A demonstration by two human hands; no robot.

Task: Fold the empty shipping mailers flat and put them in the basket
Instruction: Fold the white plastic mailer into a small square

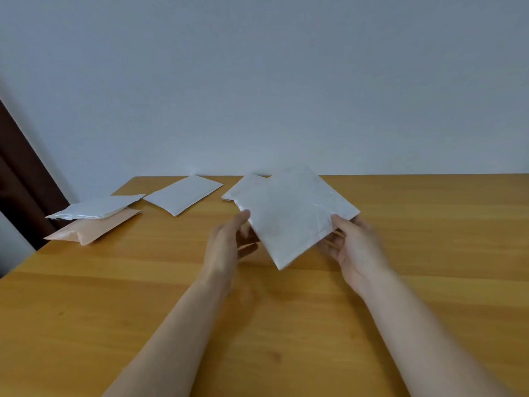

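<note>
White mailer [292, 213] held tilted above wooden table [114, 296], toward its far edge. Left hand [226, 245] pinches its left edge, thumb on top, fingers under; right hand [355, 247] pinches the right corner likewise. Second mailer [183, 197] lies flat further left; silvery mailer [94, 209] overlaps pink mailer [94, 229] at the far-left corner.

No legible text, label, brand, number or sign in view. Upper face of the held white mailer [289, 216]: plain, slightly blurred. The far white mailer [183, 197] at 11 o'clock, the left white mailer [94, 209] at 10 o'clock and the peach mailer [94, 229] under it: plain faces. The desk [114, 310]: wood grain only.
</note>
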